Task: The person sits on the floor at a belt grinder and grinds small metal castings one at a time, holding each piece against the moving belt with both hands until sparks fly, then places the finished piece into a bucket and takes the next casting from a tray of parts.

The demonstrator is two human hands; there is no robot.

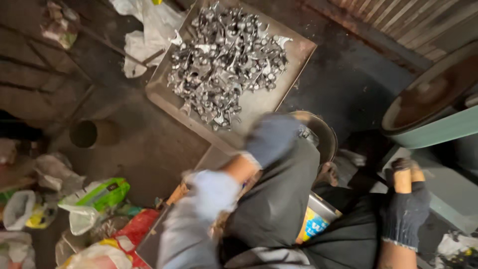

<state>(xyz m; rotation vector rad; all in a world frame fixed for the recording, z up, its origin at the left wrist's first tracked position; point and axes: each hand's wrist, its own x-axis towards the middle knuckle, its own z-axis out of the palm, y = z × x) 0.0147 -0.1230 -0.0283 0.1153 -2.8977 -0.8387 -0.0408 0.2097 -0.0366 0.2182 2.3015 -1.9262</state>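
Our gloved left hand point(271, 137) hovers blurred at the near edge of the tray point(298, 50), grip unreadable; bare dark floor point(343, 84) lies open beside it. Just beyond, small metal castings point(224, 57) heap inside that tray, while our right hand point(404, 209) clasps a wooden handle point(402, 180).

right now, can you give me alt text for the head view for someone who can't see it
Seen from above, a flat square metal tray holds a heap of small shiny silver metal parts on a dark workshop floor. The person's left hand, in a blue-grey glove, blurs near the tray's edge; the right hand, in a dark fingerless glove, sits lower right.
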